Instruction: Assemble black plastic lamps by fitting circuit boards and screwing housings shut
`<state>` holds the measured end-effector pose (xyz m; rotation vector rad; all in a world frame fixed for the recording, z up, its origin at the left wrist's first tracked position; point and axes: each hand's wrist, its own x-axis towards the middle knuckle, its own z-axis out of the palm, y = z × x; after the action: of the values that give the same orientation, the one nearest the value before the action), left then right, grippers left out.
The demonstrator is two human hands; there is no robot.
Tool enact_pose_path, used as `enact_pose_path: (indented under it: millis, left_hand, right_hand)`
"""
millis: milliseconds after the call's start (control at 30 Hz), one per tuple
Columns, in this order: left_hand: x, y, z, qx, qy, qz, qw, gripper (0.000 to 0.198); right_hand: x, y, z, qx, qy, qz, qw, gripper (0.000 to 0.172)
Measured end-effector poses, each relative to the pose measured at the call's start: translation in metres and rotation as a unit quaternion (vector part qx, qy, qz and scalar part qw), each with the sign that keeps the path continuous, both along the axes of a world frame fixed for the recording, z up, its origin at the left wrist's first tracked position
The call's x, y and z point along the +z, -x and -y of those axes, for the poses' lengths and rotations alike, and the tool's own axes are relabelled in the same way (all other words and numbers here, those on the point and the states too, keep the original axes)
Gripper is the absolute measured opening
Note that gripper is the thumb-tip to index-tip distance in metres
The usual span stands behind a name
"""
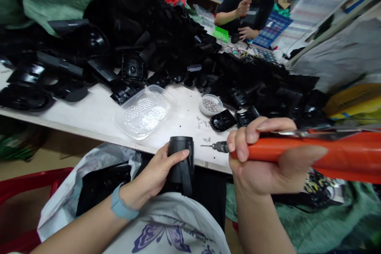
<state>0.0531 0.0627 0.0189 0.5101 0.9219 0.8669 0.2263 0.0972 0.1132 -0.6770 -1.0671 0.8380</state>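
Observation:
My left hand [159, 170] is wrapped round a black plastic cylindrical housing [181, 162], held upright at the table's near edge above my lap. My right hand [262, 158] grips an orange electric screwdriver [312, 152] lying level, its metal bit [212, 147] pointing left toward the housing's upper side with a small gap between them. A blue band sits on my left wrist.
A white table [98, 115] carries a clear tub of small shiny parts [144, 113], a little round dish of screws [210, 105], loose screws and large heaps of black plastic parts [166, 35]. A white bag of black parts [95, 182] is at my left. Another person [247, 8] sits at the far end.

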Motion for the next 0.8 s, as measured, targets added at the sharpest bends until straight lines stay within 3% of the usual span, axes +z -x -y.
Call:
enact_pose_path:
  millis: [233,800]
  left_hand:
    - [0.012,-0.011,-0.005,0.042,0.017,-0.023,0.999,0.047]
    - [0.011,-0.016,-0.003,0.057,-0.003,-0.057,0.997,0.047]
  right_hand:
    - [0.011,0.013,0.033,0.099,0.045,-0.024,0.994,0.040]
    - [0.000,0.020,0.029,0.106,0.052,0.003,0.993,0.041]
